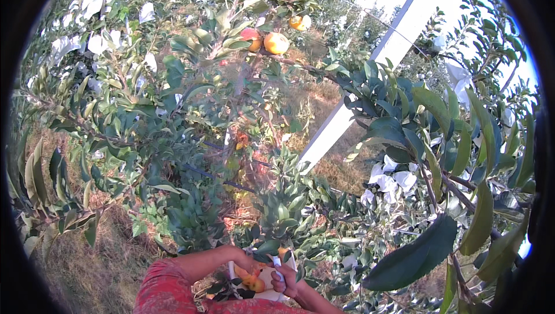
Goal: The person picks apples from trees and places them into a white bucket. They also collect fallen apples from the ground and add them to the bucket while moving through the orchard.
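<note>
At the lower middle, a white bucket [291,263] holds several yellow-orange apples [253,283]. My right hand [285,281] is closed round a white strip at the bucket's right side, perhaps its handle or rim. From the lower left my left arm, in a red sleeve, crosses to the bucket. My left hand [247,262] reaches down over the bucket's far left part, next to the apples. Its fingers are partly hidden, and whether they hold an apple does not show. Leaves cover part of the bucket's far edge.
Apples [276,43] hang on a branch at the top middle. A slanting white post [329,135] stands behind the branches, with a wire near it. Leafy branches [416,256] jut close in at the right. White bags [393,181] hang among the trees; dry grass [87,268] covers the ground.
</note>
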{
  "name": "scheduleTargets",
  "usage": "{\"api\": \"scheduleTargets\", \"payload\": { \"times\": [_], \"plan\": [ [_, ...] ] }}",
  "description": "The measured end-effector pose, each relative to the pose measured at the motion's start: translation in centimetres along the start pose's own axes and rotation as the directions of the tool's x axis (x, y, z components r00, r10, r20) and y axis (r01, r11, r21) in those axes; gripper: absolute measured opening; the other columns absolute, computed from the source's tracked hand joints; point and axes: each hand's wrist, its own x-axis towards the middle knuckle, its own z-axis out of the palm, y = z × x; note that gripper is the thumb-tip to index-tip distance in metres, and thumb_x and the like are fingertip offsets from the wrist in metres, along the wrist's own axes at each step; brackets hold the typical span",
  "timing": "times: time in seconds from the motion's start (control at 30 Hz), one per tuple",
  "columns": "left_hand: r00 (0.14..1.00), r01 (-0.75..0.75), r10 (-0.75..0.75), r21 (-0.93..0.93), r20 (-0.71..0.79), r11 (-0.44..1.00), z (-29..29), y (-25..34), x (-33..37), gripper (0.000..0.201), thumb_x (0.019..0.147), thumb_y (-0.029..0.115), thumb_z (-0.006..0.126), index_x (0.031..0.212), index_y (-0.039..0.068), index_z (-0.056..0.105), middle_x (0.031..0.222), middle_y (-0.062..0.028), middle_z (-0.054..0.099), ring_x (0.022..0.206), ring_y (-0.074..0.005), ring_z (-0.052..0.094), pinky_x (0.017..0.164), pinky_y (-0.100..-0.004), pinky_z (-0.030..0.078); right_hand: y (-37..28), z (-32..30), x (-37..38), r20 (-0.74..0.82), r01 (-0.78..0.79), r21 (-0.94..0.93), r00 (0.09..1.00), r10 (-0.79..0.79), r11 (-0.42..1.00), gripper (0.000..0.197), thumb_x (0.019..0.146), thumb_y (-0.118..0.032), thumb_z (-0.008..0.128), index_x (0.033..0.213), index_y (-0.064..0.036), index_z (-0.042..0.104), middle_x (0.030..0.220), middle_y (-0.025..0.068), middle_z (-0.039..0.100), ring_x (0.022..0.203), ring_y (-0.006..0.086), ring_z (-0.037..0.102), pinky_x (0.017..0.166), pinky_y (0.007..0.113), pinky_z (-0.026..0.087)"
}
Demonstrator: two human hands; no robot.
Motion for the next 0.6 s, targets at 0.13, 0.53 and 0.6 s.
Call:
{"api": "scheduleTargets", "payload": {
  "times": [0.13, 0.53, 0.6],
  "plan": [
    [0.936, -0.215, 0.05, -0.453, -0.348, 0.865, -13.9, 5.0, -15.9, 0.024, 0.096, 0.02, 0.049, 0.104, 0.0, 0.058, 0.091, -0.0122, 0.068, 0.08, -0.018, 0.068, 0.066, -0.0281, 0.053, -0.2, -0.4, 0.7, 0.038, -0.059, 0.088, 0.998, 0.056, 0.994, 0.014, 0.096, -0.029, 0.049, 0.105, -0.0209, 0.043, 0.063, -0.0025, 0.042, 0.046, 0.0088, 0.032, 0.039, 0.022, 0.021],
    [-0.257, 0.524, -0.047, -0.181, -0.965, 0.832, -46.1, 6.3, -32.5, 0.024, 0.089, 0.03, 0.06, 0.102, 0.012, 0.068, 0.092, -0.0098, 0.068, 0.083, -0.0207, 0.063, 0.077, -0.0344, 0.05, -0.5, 0.2, 0.8, -0.05, -0.026, 0.027, 0.998, 0.028, 0.999, 0.034, 0.097, -0.034, 0.045, 0.074, -0.0093, 0.042, 0.058, -0.0006, 0.037, 0.044, 0.0096, 0.031, 0.038, 0.023, 0.023],
    [-0.119, 0.788, 0.026, -0.078, -0.993, 0.611, -48.0, 5.2, -32.9, 0.027, 0.088, 0.033, 0.062, 0.107, 0.014, 0.067, 0.091, -0.0133, 0.067, 0.087, -0.025, 0.064, 0.079, -0.0346, 0.051, -0.3, -0.1, 0.9, -0.015, -0.029, 0.041, 0.999, 0.03, 0.999, 0.032, 0.097, -0.033, 0.045, 0.076, -0.0095, 0.042, 0.059, -0.0006, 0.037, 0.044, 0.0096, 0.031, 0.038, 0.023, 0.023]
  ]
}}
